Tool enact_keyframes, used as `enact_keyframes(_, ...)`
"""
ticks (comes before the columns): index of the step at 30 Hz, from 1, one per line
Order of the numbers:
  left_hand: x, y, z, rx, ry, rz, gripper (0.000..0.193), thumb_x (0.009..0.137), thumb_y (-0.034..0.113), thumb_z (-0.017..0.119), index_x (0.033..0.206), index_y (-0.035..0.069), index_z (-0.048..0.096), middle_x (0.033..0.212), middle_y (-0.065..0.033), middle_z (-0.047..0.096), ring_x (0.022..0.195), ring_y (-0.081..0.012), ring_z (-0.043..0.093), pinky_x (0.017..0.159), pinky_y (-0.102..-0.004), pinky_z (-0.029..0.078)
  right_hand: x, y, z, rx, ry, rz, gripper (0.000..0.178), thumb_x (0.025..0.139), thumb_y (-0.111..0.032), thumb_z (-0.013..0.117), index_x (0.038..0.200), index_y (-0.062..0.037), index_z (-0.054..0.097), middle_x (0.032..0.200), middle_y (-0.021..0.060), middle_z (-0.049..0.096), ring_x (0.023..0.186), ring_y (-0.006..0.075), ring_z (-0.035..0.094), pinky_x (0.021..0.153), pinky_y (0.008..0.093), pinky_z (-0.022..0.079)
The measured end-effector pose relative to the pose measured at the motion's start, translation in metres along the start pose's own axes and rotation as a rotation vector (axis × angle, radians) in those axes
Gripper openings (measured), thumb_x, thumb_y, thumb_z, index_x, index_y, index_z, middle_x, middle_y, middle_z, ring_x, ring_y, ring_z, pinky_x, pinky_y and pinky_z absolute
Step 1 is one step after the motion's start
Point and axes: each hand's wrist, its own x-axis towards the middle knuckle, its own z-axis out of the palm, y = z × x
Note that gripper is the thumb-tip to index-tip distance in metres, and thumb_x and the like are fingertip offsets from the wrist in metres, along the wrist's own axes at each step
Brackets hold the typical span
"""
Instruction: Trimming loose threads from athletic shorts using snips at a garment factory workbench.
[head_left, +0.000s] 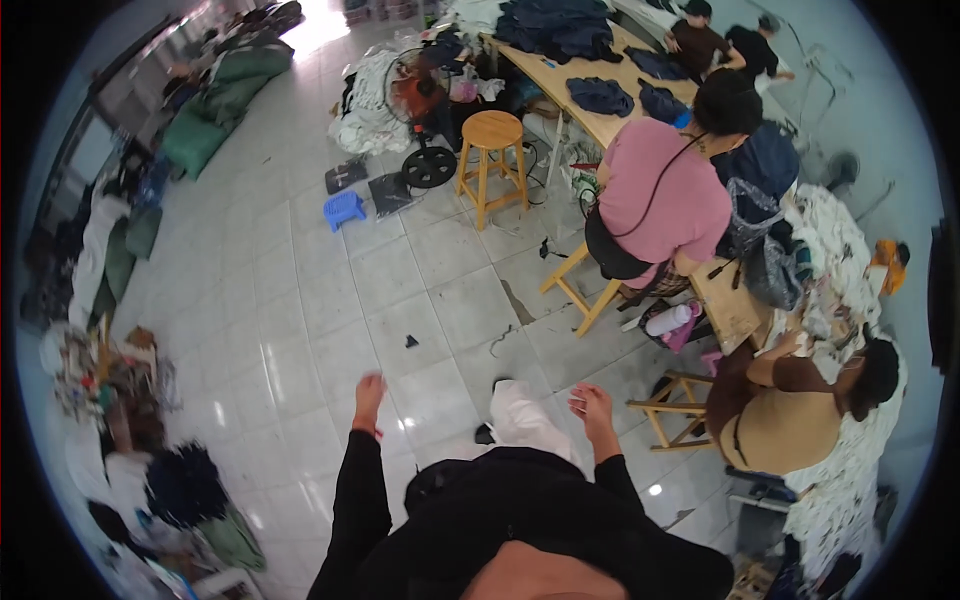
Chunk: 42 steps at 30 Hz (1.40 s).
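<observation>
My left hand (pixel 369 398) hangs in front of me above the tiled floor (pixel 300 330). Its fingers are smeared by motion, so whether they are curled or apart is unclear. Nothing shows in it, and a red band circles the wrist. To the right, my right hand (pixel 592 404) is raised with its fingers loosely bent and apart, holding nothing. Between the hands, my leg in white trousers (pixel 528 415) and dark shoes show below. Neither hand touches anything; the nearest furniture to my right hand is a wooden stool (pixel 665 410) with a seated person on it.
Several people work along a long wooden table (pixel 590 65) heaped with dark cloth. Ahead stand a wooden stool (pixel 492 135), a fan (pixel 420 95) and a small blue plastic stool (pixel 344 209). Green sacks (pixel 205 125) line the left; white cloth (pixel 840 240) is piled at the right.
</observation>
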Motion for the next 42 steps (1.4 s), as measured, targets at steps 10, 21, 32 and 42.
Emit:
enact_keyframes(10,0.322,0.278,0.185,-0.032,-0.317,0.107,0.03,0.112,0.026,0.056,0.127,0.004,0.07,0.105,-0.0008,0.073,0.093,-0.0114,0.067,0.083,-0.0289,0.055,0.278,-0.113,0.143,-0.93,0.005,0.019,0.03,0.094,-0.024,0.067,0.119,-0.0097,0.077,0.11,0.0164,0.079,0.112,0.0342,0.074,0.095,0.0442,0.057)
enact_keyframes(21,0.497,0.333,0.274,0.253,-0.878,0.312,0.025,0.105,0.036,0.064,0.109,0.014,0.074,0.117,-0.01,0.072,0.112,-0.0209,0.068,0.094,-0.0429,0.056,0.387,-0.455,0.281,-0.031,0.077,-0.853,0.087,0.105,-0.008,0.062,0.174,-0.0173,0.009,0.169,0.0168,0.037,0.147,0.0254,0.049,0.119,0.0419,0.039)
enact_keyframes(32,0.802,0.69,0.66,-0.273,-0.814,-0.312,0.053,0.107,0.049,0.062,0.067,0.014,0.055,0.058,-0.0021,0.053,0.058,-0.0214,0.055,0.067,-0.0346,0.053,0.553,-0.536,0.268,-0.435,0.419,-0.515,0.04,0.107,-0.024,0.063,0.14,-0.0017,0.063,0.117,0.012,0.076,0.099,0.0223,0.073,0.088,0.0348,0.058)
enact_keyframes(42,0.824,0.82,1.0,0.556,-1.047,0.647,0.067,0.105,0.026,0.067,0.16,-0.003,0.041,0.161,-0.0207,0.048,0.148,-0.0289,0.046,0.123,-0.04,0.036,0.724,-0.566,0.184,1.053,0.565,-0.051,0.065,0.105,-0.041,0.067,0.156,-0.0119,0.037,0.152,0.0132,0.037,0.12,0.0313,0.053,0.098,0.051,0.049)
